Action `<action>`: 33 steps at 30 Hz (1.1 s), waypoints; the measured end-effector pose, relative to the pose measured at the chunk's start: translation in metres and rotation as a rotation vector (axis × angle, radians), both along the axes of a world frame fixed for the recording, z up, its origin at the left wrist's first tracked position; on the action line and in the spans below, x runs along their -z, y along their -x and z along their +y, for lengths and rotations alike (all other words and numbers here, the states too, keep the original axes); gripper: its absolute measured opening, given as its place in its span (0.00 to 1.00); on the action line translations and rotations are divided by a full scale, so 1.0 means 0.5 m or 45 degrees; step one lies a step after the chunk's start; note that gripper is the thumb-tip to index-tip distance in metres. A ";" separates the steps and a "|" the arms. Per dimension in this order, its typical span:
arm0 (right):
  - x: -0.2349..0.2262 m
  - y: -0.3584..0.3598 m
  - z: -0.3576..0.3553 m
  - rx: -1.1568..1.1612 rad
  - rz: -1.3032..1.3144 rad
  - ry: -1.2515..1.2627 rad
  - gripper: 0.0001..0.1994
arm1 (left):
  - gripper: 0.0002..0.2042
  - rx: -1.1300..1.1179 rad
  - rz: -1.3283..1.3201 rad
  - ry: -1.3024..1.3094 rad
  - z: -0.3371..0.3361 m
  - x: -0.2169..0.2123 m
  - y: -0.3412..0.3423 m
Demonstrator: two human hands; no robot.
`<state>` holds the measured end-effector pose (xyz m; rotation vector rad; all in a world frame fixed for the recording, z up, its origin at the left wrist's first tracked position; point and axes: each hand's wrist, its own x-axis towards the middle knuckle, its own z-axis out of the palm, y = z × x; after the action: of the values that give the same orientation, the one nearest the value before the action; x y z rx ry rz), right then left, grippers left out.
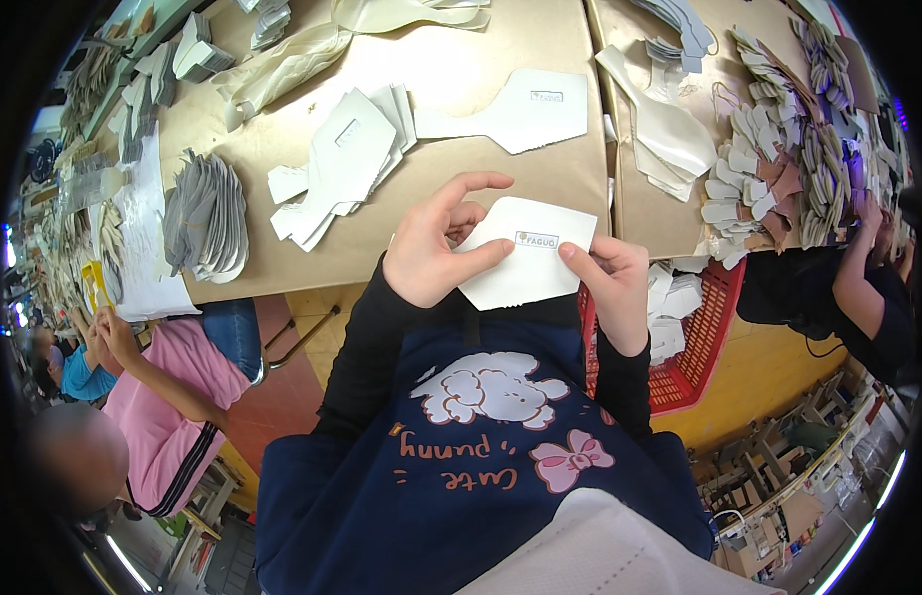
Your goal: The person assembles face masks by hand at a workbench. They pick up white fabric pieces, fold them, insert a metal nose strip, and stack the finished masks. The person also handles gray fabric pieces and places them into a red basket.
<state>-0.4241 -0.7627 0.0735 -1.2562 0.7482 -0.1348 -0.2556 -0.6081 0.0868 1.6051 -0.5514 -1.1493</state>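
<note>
A white cut shoe-upper piece [525, 278] with a small rectangular label is held up in front of me at the table's near edge. My left hand [431, 243] pinches its left side, thumb on the front and index finger stretched out above. My right hand [616, 288] grips the right side, its thumb pressing at the label's right end. Fingers behind the piece are partly hidden. Beyond it, a similar labelled white piece [545, 114] lies flat. To its left, a fanned stack of white pieces [352, 159] rests on the table.
Grey pieces [205, 218] stand bundled at left; cream pieces [669, 139] and many small cut pieces [768, 169] lie at right. Below the table is a red basket [699, 372] holding white pieces. Co-workers sit at left in a pink garment [188, 382] and at right in dark clothing [793, 293].
</note>
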 end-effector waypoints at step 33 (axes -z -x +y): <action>0.048 -0.029 0.054 -0.613 0.421 1.700 0.25 | 0.19 -0.143 -1.593 -0.050 0.005 0.186 0.089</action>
<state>-0.4098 -0.7357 0.0492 -2.7472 0.5785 -0.0119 -0.3001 -0.6057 -0.0063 2.2411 -1.1848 0.0718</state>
